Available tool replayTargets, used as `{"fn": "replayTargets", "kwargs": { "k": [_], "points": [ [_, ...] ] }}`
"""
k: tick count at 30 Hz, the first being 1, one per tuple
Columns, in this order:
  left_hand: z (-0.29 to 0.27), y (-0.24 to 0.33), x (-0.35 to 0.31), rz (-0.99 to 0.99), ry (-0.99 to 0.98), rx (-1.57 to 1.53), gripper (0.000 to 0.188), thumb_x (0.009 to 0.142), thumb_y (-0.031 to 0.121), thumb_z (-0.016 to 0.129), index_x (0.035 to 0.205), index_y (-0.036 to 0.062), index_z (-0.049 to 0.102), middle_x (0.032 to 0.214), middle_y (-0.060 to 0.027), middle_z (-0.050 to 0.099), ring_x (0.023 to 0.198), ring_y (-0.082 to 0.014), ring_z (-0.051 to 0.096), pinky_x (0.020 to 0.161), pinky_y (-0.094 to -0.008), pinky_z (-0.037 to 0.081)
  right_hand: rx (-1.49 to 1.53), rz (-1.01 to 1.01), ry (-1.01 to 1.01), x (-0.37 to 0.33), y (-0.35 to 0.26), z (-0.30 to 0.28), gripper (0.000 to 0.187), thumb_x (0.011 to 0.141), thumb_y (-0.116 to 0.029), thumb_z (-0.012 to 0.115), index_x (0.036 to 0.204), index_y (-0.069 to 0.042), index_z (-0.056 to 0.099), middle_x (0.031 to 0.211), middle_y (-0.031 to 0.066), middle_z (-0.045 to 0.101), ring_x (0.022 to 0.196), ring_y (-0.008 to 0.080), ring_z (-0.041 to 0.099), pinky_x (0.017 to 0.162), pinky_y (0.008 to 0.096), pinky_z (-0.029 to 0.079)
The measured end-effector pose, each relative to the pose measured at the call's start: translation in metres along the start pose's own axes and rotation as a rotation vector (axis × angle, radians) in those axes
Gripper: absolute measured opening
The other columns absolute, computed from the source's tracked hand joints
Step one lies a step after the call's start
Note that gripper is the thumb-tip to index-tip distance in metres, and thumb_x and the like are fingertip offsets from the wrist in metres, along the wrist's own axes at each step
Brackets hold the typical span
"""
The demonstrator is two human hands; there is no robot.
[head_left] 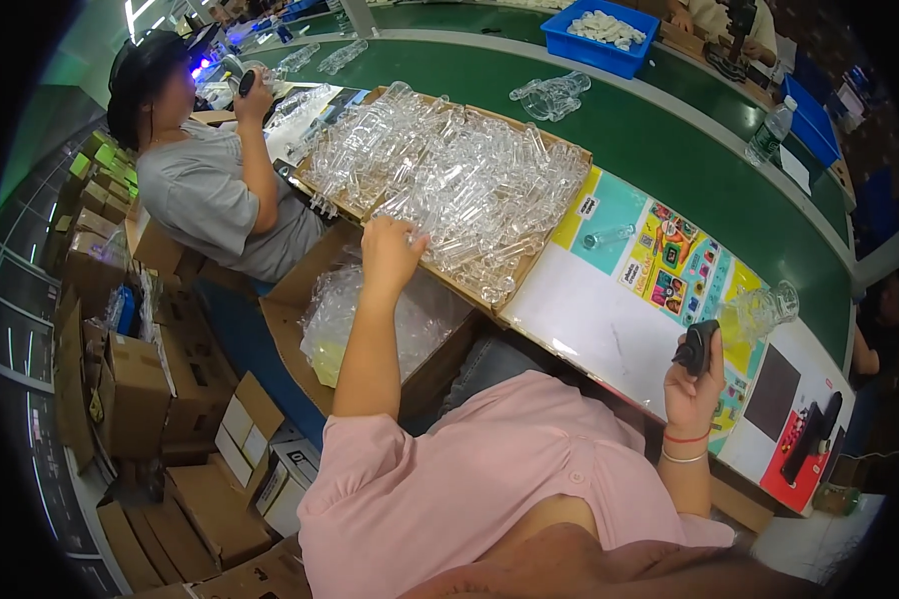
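Observation:
My left hand (394, 252) is at the near edge of a shallow cardboard tray (509, 299) heaped with clear glass-like tube pieces (489, 190). Its thumb and fingers are apart, with the fingertips over the rim beside the nearest pieces; nothing shows in its grip. On the right, my right hand (693, 391) is raised over the worktop, closed round a small black part (697, 345). A clear, wide-rimmed vessel (764, 311) appears just beyond the black part. Whether the two are joined, I cannot tell.
An open carton (300, 339) with plastic bags is below the tray. Printed sheets (659, 255) and a red pad (801, 449) with a black tool lie on the worktop. Beyond runs a green belt (649, 130) with a blue bin (599, 38). A co-worker (210, 180) sits at left.

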State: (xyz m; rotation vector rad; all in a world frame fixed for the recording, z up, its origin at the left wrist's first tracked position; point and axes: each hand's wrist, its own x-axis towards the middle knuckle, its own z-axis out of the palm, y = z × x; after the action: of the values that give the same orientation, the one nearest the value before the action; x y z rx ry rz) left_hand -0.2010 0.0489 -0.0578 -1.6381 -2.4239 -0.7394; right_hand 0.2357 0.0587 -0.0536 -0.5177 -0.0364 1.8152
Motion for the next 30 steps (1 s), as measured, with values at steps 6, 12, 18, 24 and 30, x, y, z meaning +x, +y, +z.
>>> {"fn": "replayTargets", "kwargs": {
  "k": [6,12,18,24,30],
  "points": [
    [0.003,0.025,-0.008,-0.059,0.161,-0.352,0.027,0.068,0.015,0.072,0.090,0.0016,0.061,0.086,-0.0114,0.056,0.075,-0.0229,0.055,0.064,-0.0317,0.044,0.023,-0.018,-0.111,-0.009,0.002,0.008,0.027,0.090,-0.028,0.048,0.094,-0.002,0.056,0.078,0.0140,0.059,0.039,0.0099,0.046,0.027,0.0151,0.031],
    [-0.012,0.105,-0.066,-0.076,-0.089,-1.187,0.031,0.072,-0.003,0.066,0.101,-0.0029,0.056,0.089,-0.0085,0.058,0.073,-0.0122,0.057,0.060,-0.0226,0.047,-0.132,-0.145,-0.101,-0.023,0.006,0.041,0.022,0.090,-0.028,0.047,0.090,-0.008,0.056,0.074,0.0047,0.060,0.038,0.0079,0.045,0.027,0.0151,0.028],
    [-0.028,0.170,-0.097,-0.007,-0.561,-1.687,0.034,0.075,-0.011,0.059,0.108,-0.0058,0.052,0.100,-0.0121,0.056,0.087,-0.0172,0.059,0.077,-0.0262,0.051,-0.375,-0.350,-0.073,-0.036,0.023,0.072,0.025,0.089,-0.032,0.050,0.092,-0.007,0.053,0.074,0.0032,0.060,0.038,0.0056,0.042,0.030,0.0163,0.029],
    [-0.019,0.183,-0.111,0.261,-0.476,-1.454,0.037,0.073,-0.009,0.064,0.108,-0.0060,0.051,0.102,-0.0137,0.057,0.093,-0.0182,0.058,0.081,-0.0269,0.049,-0.737,-0.883,-0.195,-0.048,0.028,0.080,0.039,0.085,-0.039,0.051,0.091,-0.001,0.049,0.081,0.0075,0.050,0.062,0.0106,0.048,0.052,0.0196,0.039],
    [-0.022,0.194,-0.117,0.225,-0.412,-1.632,0.034,0.068,-0.010,0.068,0.099,-0.0048,0.053,0.105,-0.0182,0.057,0.092,-0.0182,0.059,0.079,-0.0280,0.050,-1.019,-1.046,-0.337,-0.057,0.016,0.069,0.048,0.082,-0.044,0.052,0.094,0.003,0.046,0.082,0.0097,0.047,0.069,0.0143,0.045,0.063,0.0250,0.038]
  ]
}}
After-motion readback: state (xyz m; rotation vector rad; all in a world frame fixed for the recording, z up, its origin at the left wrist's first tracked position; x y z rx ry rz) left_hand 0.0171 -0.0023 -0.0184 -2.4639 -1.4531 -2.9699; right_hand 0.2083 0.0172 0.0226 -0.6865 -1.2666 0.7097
